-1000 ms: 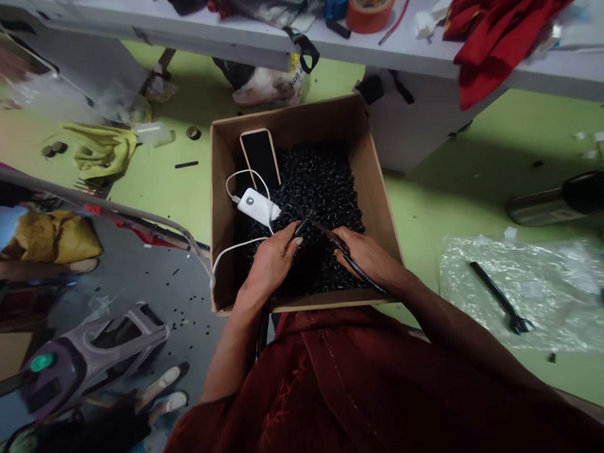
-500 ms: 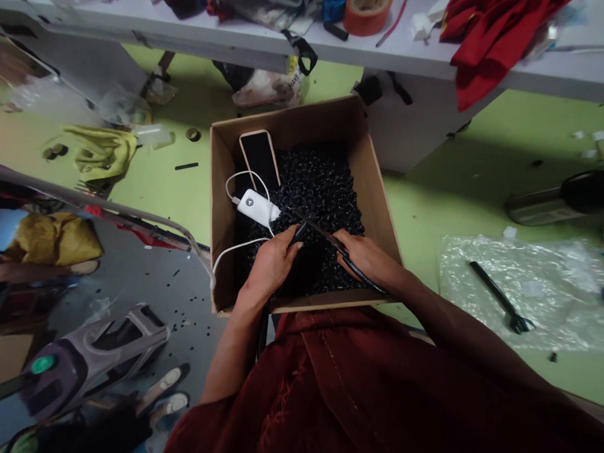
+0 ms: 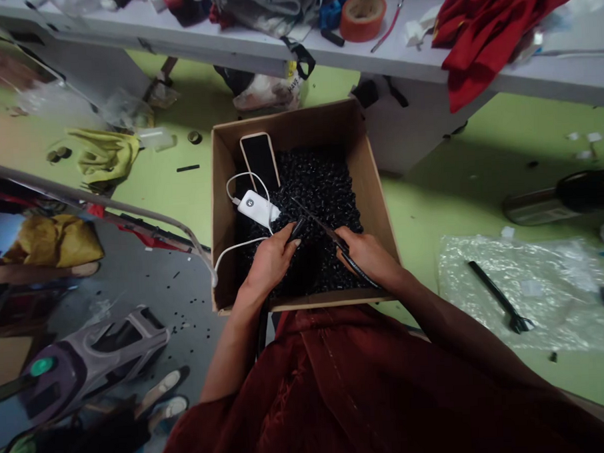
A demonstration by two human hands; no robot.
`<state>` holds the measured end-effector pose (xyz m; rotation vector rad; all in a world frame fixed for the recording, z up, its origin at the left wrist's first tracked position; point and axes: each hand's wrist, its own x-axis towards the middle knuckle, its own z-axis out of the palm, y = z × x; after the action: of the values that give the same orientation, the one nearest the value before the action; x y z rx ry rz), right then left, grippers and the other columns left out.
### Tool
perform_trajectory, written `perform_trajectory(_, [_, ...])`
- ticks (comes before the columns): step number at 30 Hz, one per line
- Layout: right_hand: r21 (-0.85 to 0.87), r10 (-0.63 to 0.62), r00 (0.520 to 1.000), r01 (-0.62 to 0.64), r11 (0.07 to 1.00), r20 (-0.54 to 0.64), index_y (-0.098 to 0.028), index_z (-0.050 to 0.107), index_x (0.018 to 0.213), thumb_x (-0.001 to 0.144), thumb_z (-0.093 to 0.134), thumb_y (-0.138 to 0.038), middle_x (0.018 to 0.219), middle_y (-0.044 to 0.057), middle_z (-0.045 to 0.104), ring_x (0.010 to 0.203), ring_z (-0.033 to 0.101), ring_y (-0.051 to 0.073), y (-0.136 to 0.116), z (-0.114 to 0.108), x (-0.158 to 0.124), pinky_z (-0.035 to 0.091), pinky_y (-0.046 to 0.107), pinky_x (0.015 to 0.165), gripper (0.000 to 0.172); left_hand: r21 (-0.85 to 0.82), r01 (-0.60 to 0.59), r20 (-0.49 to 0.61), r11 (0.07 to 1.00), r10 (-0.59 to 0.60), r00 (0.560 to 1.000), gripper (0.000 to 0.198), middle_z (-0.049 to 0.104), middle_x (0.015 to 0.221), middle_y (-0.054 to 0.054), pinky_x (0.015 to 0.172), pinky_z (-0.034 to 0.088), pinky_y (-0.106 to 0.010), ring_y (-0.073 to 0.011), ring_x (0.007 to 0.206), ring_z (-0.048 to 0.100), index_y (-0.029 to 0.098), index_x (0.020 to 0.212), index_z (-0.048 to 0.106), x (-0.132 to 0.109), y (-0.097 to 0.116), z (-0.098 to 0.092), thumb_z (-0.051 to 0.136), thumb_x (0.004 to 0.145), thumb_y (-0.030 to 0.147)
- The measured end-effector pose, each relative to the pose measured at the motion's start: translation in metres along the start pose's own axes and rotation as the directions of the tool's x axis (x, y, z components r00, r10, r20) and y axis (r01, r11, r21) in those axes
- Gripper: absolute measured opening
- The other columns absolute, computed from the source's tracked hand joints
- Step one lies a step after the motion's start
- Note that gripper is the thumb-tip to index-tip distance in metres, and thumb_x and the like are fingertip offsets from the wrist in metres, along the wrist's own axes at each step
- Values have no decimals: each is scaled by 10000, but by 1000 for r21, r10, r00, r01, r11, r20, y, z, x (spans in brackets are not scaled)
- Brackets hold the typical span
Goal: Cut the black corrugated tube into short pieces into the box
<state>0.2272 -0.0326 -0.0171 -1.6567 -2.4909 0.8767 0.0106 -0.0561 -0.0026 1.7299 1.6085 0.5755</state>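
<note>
My left hand (image 3: 269,262) is closed around a black ribbed strip (image 3: 297,228), whose end sticks out past the thumb. A dark length hangs below that hand over the front of the cardboard box (image 3: 381,203). In my right hand (image 3: 366,254) are long dark scissors (image 3: 325,229), their blades pointing to the upper left, just beside the strip's end. The fingers hide part of the handles. Both hands are over the box, above a heap of small black pieces (image 3: 320,179). On the heap lie a phone (image 3: 259,158) and a white power bank (image 3: 255,208) with a white cable.
A cluttered white table (image 3: 415,61) runs beyond the box, with orange tape (image 3: 363,17) and red cloth (image 3: 499,44). Plastic sheeting (image 3: 549,282) lies to the right near a steel flask (image 3: 536,206). At the left are a metal rail, a grey-purple stool-like object (image 3: 102,355) and another person's feet.
The scissor blades have shifted slightly and show a little more apart from the strip's end. Both hands keep nearly the same place and hold; the view has moved a little.
</note>
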Motion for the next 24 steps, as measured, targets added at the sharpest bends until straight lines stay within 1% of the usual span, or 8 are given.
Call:
perform_trajectory(3, [-9,31,997,-32,999,-66,-198,549,1060,837,419,-244,783,77,682,644,595,209,1,2,1,320,289,589,262,-106,30,-18,994,-32,999,415,668,1169,-111,889,477,-306,-214,1036,632,118,1268,564,0,3,0,504,882,260])
perform_trajectory(5, [12,44,993,-43,999,-106,-207,558,1064,840,426,-262,793,71,688,644,602,212,2,3,1,341,290,591,265,-224,81,12,971,-81,997,372,700,973,-65,720,495,-259,-161,811,645,137,1207,595,-2,8,0,504,881,291])
perform_trajectory(8, [110,51,985,-33,993,-167,-223,565,1064,842,436,-291,833,63,692,685,624,217,2,2,1,384,291,612,265,-457,161,122,875,-118,986,297,636,771,-4,492,404,-194,-68,526,503,150,1087,617,-4,19,-4,485,890,329])
perform_trajectory(10, [207,64,976,-20,978,-208,-227,566,1051,842,445,-312,842,56,687,709,633,212,0,0,0,412,293,637,256,-603,208,186,770,-118,975,291,624,788,-7,458,378,-187,-48,495,470,146,1090,590,-5,27,-8,490,888,330])
perform_trajectory(13, [344,102,963,-10,939,-250,-230,564,1013,830,468,-335,827,41,670,706,629,196,-2,-3,-1,435,293,650,232,-758,238,225,607,-100,969,314,651,854,-39,463,383,-193,-58,524,534,147,1153,518,-3,40,-18,507,884,309])
perform_trajectory(16, [449,119,961,7,893,-251,-235,549,1013,829,484,-371,774,20,640,677,612,186,-1,-3,-2,439,292,617,237,-822,236,230,518,-77,970,228,664,858,-60,430,338,-187,-63,522,555,143,1046,499,7,49,-26,519,885,303])
perform_trajectory(19, [517,116,963,28,856,-244,-237,533,1030,845,488,-423,722,0,608,641,588,170,0,-2,-3,443,290,599,266,-829,213,224,517,-41,974,170,657,853,-57,429,324,-183,-55,535,540,142,951,505,22,53,-30,538,882,294])
perform_trajectory(24, [593,120,974,16,805,-190,-220,513,1111,880,445,-490,715,-4,625,542,565,133,-2,-6,-7,462,285,590,361,-803,143,136,579,-56,989,156,585,772,-2,456,349,-191,-44,545,485,140,972,583,45,49,-27,582,854,242])
